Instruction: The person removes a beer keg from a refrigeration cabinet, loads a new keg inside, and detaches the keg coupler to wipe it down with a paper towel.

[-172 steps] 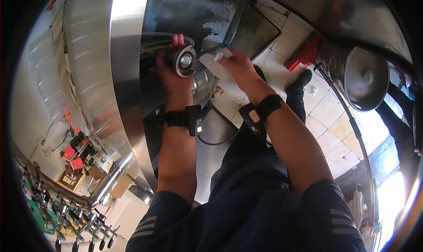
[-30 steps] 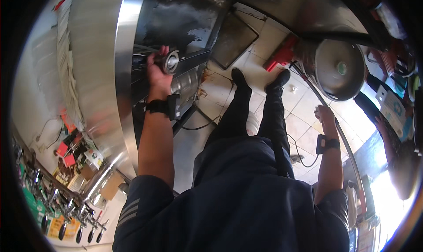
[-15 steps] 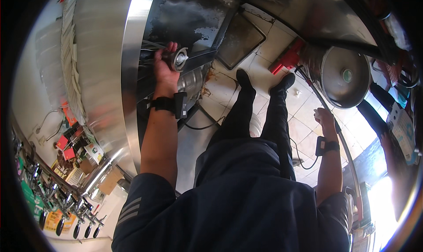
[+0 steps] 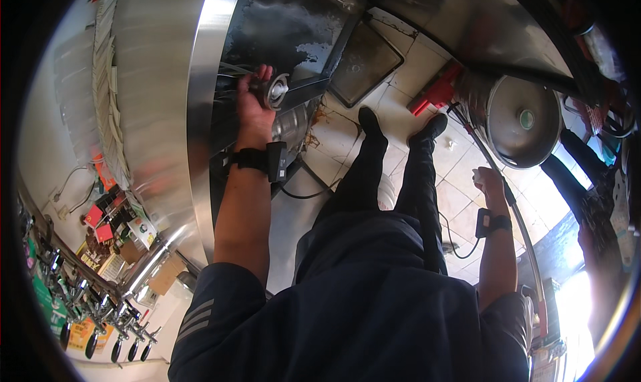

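My left hand [image 4: 252,108] is closed round a metal keg coupler [image 4: 276,92], its ringed end turned outward with a pale centre. A thin hose runs off to the left beside it. The hand is inside the dark opening below the steel counter, above a steel keg [image 4: 289,127] that is partly hidden. My right hand [image 4: 494,184] hangs over the tiled floor, fingers curled on a small crumpled white piece [image 4: 477,176], perhaps tissue or cloth. Just beside that hand passes a long pole [image 4: 497,168].
A steel keg [image 4: 507,132] stands at the right, next to a red floor-tool head [image 4: 437,90]. A dark tray [image 4: 366,65] lies on the floor ahead. Beer taps [image 4: 93,315] line the lower left. Another person's legs [image 4: 567,182] show at the far right.
My left hand and the coupler have shifted slightly right. My right hand has turned a little, showing more of the white piece. The person at the right has moved.
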### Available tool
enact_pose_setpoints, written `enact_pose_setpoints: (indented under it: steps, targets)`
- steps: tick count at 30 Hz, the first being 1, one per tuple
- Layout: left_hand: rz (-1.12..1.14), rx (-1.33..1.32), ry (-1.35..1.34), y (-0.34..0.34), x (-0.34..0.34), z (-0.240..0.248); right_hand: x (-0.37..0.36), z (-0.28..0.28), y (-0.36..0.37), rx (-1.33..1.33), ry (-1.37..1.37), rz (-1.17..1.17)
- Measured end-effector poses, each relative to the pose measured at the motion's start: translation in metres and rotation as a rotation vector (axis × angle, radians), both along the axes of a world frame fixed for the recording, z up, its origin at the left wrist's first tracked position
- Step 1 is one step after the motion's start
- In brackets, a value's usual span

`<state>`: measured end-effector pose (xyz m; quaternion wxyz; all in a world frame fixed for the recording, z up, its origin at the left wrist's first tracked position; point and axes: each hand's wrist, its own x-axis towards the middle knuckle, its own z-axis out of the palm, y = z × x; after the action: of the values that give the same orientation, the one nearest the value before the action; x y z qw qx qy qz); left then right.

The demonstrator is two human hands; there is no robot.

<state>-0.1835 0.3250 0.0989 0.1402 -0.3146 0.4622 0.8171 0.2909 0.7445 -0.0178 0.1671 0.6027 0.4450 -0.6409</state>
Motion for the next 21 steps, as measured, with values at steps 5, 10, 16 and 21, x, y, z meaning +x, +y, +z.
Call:
enact_pose_setpoints:
  steps: [5, 10, 16, 21]
  targets:
    - [0.011, -0.032, -0.003, 0.002, 0.000, 0.003, -0.008, 0.005, -0.003, -0.052, 0.035, -0.002]
    - [0.017, -0.018, -0.010, 0.001, 0.000, 0.002, -0.011, 0.009, -0.004, -0.040, 0.028, 0.003]
    - [-0.002, 0.002, 0.013, -0.004, 0.001, -0.004, -0.003, -0.004, -0.001, -0.039, -0.002, 0.039]
    - [0.010, -0.003, -0.006, -0.007, 0.004, -0.005, -0.005, 0.005, -0.006, -0.029, 0.035, 0.022]
